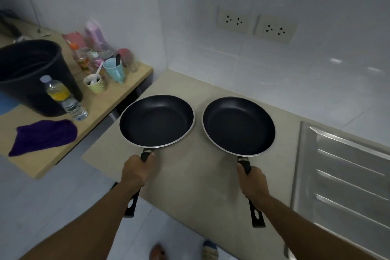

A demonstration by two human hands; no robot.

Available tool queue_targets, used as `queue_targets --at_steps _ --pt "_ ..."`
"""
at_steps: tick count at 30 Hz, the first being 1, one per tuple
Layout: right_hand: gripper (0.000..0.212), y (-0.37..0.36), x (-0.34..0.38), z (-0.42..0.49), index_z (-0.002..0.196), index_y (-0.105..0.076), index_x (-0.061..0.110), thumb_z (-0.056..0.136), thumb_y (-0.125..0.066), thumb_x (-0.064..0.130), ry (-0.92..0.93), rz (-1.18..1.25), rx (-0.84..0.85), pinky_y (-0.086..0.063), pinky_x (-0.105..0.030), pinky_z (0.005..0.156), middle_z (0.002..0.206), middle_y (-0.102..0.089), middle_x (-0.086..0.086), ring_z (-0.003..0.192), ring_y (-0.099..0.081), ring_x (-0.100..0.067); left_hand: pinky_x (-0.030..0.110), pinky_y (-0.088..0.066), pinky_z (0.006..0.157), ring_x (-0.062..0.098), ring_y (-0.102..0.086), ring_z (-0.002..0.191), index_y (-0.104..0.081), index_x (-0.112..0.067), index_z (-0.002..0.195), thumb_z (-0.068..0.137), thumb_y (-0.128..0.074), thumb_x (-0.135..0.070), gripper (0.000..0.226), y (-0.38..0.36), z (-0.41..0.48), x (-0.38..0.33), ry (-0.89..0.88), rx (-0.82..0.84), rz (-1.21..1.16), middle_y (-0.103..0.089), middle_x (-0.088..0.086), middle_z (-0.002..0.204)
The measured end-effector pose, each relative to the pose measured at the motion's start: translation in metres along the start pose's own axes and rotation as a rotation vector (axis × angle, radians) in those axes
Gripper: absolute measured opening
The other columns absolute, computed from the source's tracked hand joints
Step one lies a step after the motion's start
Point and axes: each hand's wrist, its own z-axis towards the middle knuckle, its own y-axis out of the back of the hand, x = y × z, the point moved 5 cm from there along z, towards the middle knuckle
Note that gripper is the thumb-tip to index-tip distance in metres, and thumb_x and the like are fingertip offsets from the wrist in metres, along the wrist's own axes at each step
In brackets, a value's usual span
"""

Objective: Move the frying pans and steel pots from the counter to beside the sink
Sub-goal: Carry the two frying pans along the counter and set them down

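Two black non-stick frying pans with silver rims are side by side over the beige counter (190, 186). My left hand (137, 170) grips the black handle of the left pan (156, 120). My right hand (252, 181) grips the handle of the right pan (239, 126). Both handle ends stick out below my wrists. Whether the pans rest on the counter or hover just above it, I cannot tell. The steel sink drainboard (346, 175) lies to the right of the right pan. No steel pots are in view.
A lower wooden table (99, 110) on the left holds a black bucket (35, 76), a water bottle (63, 97), a purple cloth (44, 136) and several cups and jars (101, 63). Two wall sockets (255, 24) sit on the tiled wall behind.
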Motion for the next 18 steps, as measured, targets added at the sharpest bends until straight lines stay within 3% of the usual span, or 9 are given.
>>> queue_targets --at_steps 3,6,11,18 --pt "0.049 -0.014 0.013 0.007 0.094 -0.062 0.005 0.098 -0.051 0.053 -0.031 -0.008 -0.02 -0.062 -0.043 0.065 0.084 -0.069 -0.013 0.072 -0.069 -0.029 0.041 -0.06 0.065 0.036 -0.067 0.07 -0.062 -0.002 0.076 0.09 -0.056 -0.057 0.057 0.005 0.034 -0.004 -0.022 0.023 0.02 -0.067 0.018 0.079" --pt "0.049 -0.031 0.031 0.011 0.097 -0.059 0.007 0.098 -0.05 0.055 -0.058 -0.035 -0.041 -0.062 -0.048 0.071 0.088 -0.068 -0.013 0.077 -0.069 -0.029 0.04 -0.057 0.068 0.038 -0.067 0.076 -0.065 0.001 0.082 0.092 -0.055 -0.057 0.06 0.011 0.071 -0.012 -0.065 0.069 0.032 -0.068 0.02 0.085" --pt "0.05 -0.074 0.065 0.015 0.104 -0.053 0.006 0.098 -0.048 0.056 -0.14 -0.012 -0.048 -0.061 -0.041 0.059 0.089 -0.065 -0.013 0.069 -0.07 -0.028 0.035 -0.045 0.074 0.041 -0.065 0.097 -0.066 0.008 0.105 0.098 -0.051 -0.052 0.062 0.019 0.129 -0.025 -0.125 0.172 0.09 -0.068 0.027 0.106" --pt "0.051 -0.119 0.1 0.024 0.111 -0.05 0.006 0.099 -0.046 0.056 -0.21 0.006 -0.04 -0.054 -0.033 0.046 0.092 -0.065 -0.015 0.068 -0.069 -0.029 0.04 -0.046 0.082 0.044 -0.062 0.107 -0.059 0.008 0.121 0.1 -0.049 -0.048 0.061 0.034 0.201 -0.044 -0.198 0.256 0.218 -0.064 0.03 0.119"
